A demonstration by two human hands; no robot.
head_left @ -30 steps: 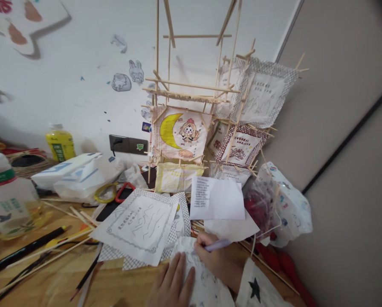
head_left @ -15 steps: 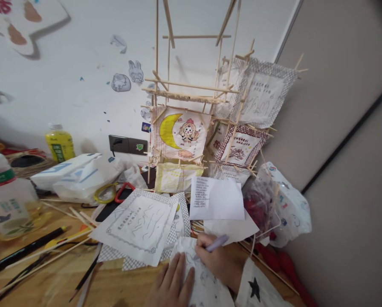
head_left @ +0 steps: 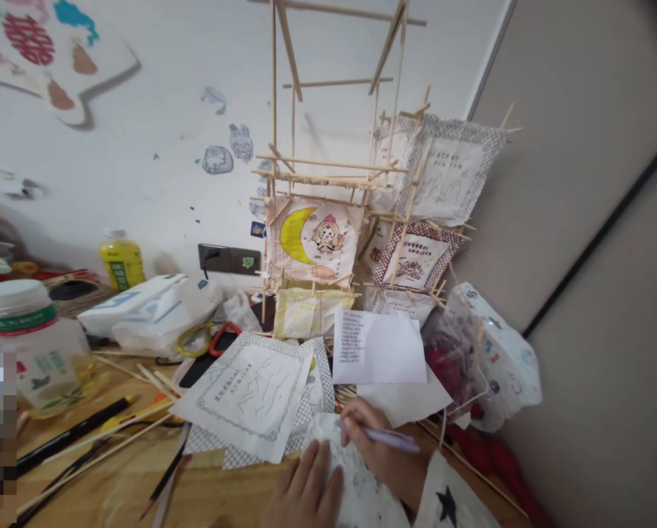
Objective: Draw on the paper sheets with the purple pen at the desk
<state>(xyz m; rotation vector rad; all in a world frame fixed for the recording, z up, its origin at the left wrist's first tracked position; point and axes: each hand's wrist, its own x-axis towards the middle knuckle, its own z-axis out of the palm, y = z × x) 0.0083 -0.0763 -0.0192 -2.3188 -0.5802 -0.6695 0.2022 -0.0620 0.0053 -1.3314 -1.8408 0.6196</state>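
Note:
Near the front edge of the view, a white sheet of paper (head_left: 364,480) with faint drawn lines lies on the wooden table. My left hand (head_left: 309,488) rests flat on its left side, fingers spread. In my right hand (head_left: 375,444) is a light purple pen (head_left: 391,438), pinched between the fingers, its tip end close to the paper's upper part. To the left, a sheet with a drawn border and a line drawing (head_left: 246,392) overlaps other patterned sheets. Just beyond my right hand stands a white page of handwriting (head_left: 380,348).
A stick frame (head_left: 331,165) with paper panels rises at the back against the wall. On the left are a plastic jar (head_left: 37,352), a black marker (head_left: 75,436), a pencil (head_left: 163,473), thin sticks and red-handled scissors (head_left: 225,339). Crumpled plastic bags (head_left: 490,359) lie at right.
The purple pen now leans lower to the right, and my right hand has shifted slightly. My left hand stays on the paper. The whole view has moved a little, showing more at left.

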